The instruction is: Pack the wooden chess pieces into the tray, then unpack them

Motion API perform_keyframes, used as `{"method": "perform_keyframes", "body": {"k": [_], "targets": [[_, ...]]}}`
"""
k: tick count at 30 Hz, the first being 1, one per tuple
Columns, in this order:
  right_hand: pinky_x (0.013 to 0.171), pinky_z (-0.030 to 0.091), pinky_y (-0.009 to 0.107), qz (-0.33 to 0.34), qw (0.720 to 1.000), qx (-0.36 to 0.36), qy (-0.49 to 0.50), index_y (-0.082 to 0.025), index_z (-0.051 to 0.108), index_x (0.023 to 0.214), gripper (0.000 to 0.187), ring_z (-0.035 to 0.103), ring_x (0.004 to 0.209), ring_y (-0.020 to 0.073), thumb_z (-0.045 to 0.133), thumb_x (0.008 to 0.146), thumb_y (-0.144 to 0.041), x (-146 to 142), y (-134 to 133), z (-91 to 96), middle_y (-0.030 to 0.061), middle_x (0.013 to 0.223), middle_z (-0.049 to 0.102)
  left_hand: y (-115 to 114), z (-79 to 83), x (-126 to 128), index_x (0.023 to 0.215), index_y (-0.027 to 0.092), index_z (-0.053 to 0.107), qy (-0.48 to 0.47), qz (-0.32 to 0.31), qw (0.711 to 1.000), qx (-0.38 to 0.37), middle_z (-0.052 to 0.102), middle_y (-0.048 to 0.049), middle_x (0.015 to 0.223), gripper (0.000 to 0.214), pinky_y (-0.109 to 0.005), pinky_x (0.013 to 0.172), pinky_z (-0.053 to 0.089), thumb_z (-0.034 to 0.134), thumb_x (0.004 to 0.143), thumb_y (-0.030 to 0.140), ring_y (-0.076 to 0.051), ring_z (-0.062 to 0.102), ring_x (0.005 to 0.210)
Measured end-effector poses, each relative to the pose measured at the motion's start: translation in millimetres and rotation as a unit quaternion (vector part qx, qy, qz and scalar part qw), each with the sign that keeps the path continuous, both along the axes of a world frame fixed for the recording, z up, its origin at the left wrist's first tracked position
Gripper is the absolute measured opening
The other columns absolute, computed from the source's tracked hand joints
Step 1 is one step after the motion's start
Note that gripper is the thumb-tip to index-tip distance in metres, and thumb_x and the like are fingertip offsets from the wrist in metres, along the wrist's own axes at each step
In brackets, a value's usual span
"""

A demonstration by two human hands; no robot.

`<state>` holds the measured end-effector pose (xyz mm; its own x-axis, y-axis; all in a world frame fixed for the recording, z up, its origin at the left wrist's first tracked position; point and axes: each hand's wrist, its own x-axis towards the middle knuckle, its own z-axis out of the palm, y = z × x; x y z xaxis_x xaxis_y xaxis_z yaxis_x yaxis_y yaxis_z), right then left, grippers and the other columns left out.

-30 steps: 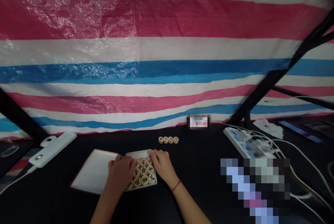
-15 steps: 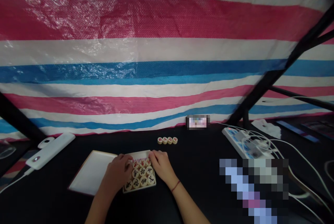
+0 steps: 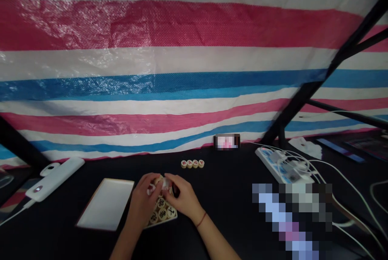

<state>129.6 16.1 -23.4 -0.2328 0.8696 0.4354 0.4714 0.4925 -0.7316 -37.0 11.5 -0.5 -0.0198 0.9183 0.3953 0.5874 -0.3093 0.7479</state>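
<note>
A white box tray (image 3: 162, 220) of round wooden xiangqi pieces (image 3: 163, 207) lies on the black table, its upper part hidden under both hands. My left hand (image 3: 142, 197) is curled around a piece with a red character (image 3: 150, 189) at the box's upper left. My right hand (image 3: 182, 197) is over the upper right, its fingertips among blurred pieces (image 3: 165, 183). A dark spot by that hand is too unclear to name. The white box lid (image 3: 106, 204) lies to the left of my left hand, not touched.
Several xiangqi pieces (image 3: 192, 164) stand in a row beyond the box. A white power bank (image 3: 54, 179) lies at left, a cabled power strip (image 3: 283, 166) at right. A striped tarp (image 3: 151, 90) hangs behind the black table (image 3: 218, 195).
Both hands have closed in toward each other over the box's upper half, and the fingers now cover the pieces there. The whole view has shifted slightly.
</note>
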Motion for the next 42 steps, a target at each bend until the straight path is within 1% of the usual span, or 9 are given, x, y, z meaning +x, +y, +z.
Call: {"method": "perform_keyframes", "body": {"k": [5,12,18,22,30,33,37,39,42], "targets": [[0.068,0.050,0.027,-0.007,0.999,0.037,0.018,-0.020,0.064,0.109,0.027,0.059,0.067,0.0145,0.056,0.083,-0.020,2.4,-0.8,-2.6,0.0036,0.084,0.067,-7.8,-5.9,20.2,0.095,0.023,0.070,-0.006,-0.013,1.000,0.027,0.070,-0.0064,0.098,0.023,-0.034,0.079,0.056,0.056,0.085,0.038,-0.021,0.068,0.087],[0.066,0.050,0.025,-0.014,0.997,0.077,0.008,-0.019,0.063,0.109,0.026,0.058,0.067,0.0140,0.059,0.084,-0.023,1.4,-1.1,-2.5,0.0030,0.081,0.065,-9.9,-4.3,23.0,0.096,0.021,0.068,-0.040,-0.019,0.999,-0.002,0.072,-0.0060,0.097,0.025,-0.034,0.079,0.057,0.055,0.084,0.039,-0.020,0.068,0.086],[0.071,0.052,0.027,-0.105,0.994,0.034,0.018,-0.018,0.066,0.103,0.023,0.061,0.074,0.0153,0.054,0.084,-0.022,11.6,6.0,2.2,0.0071,0.095,0.066,-9.9,-9.6,18.7,0.108,0.021,0.064,-0.085,0.002,0.993,-0.079,0.073,-0.0068,0.103,0.033,-0.033,0.080,0.057,0.052,0.087,0.043,-0.020,0.070,0.089],[0.083,0.052,0.032,-0.144,0.990,-0.009,-0.002,-0.018,0.068,0.105,0.028,0.064,0.092,0.0205,0.053,0.081,-0.020,25.0,12.5,-1.5,0.0089,0.102,0.067,-6.9,-13.0,13.9,0.107,0.021,0.066,-0.084,0.024,0.995,-0.050,0.071,-0.0078,0.105,0.032,-0.033,0.079,0.056,0.051,0.088,0.043,-0.020,0.068,0.088],[0.079,0.049,0.029,-0.185,0.978,-0.060,-0.077,-0.019,0.066,0.097,0.022,0.065,0.086,0.0200,0.053,0.078,-0.018,35.3,13.9,-9.3,0.0054,0.094,0.068,-5.8,-8.5,10.2,0.114,0.020,0.061,-0.104,0.057,0.993,-0.029,0.067,-0.0099,0.113,0.034,-0.029,0.070,0.056,0.051,0.087,0.038,-0.018,0.068,0.083],[0.070,0.047,0.027,-0.204,0.970,-0.060,-0.114,-0.019,0.063,0.096,0.019,0.065,0.081,0.0192,0.053,0.080,-0.019,34.9,12.6,-10.0,0.0048,0.092,0.066,-6.9,-3.9,9.3,0.119,0.018,0.059,-0.098,0.062,0.992,-0.049,0.071,-0.0082,0.100,0.041,-0.028,0.067,0.055,0.051,0.087,0.043,-0.018,0.068,0.079],[0.063,0.044,0.025,-0.208,0.965,-0.058,-0.148,-0.020,0.061,0.094,0.015,0.064,0.079,0.0186,0.051,0.083,-0.019,33.9,12.6,-11.6,0.0050,0.092,0.065,-8.4,2.7,8.2,0.119,0.018,0.062,-0.031,0.047,0.995,-0.078,0.064,0.0010,0.063,0.045,-0.027,0.057,0.051,0.051,0.087,0.047,-0.016,0.062,0.058],[0.062,0.044,0.025,-0.205,0.964,-0.059,-0.157,-0.021,0.061,0.094,0.015,0.065,0.078,0.0184,0.048,0.085,-0.018,34.2,13.9,-12.5,0.0056,0.094,0.065,-8.7,3.2,8.7,0.119,0.019,0.063,-0.003,0.032,0.997,-0.077,0.060,0.0024,0.059,0.044,-0.027,0.058,0.051,0.050,0.087,0.045,-0.016,0.060,0.056],[0.062,0.045,0.026,-0.206,0.965,-0.058,-0.153,-0.020,0.061,0.094,0.018,0.065,0.077,0.0189,0.045,0.087,-0.017,34.3,15.2,-12.2,0.0068,0.095,0.065,-8.8,0.2,10.9,0.121,0.021,0.063,0.026,0.022,0.997,-0.066,0.065,0.0002,0.068,0.042,-0.027,0.063,0.052,0.052,0.086,0.042,-0.016,0.061,0.060]]}}
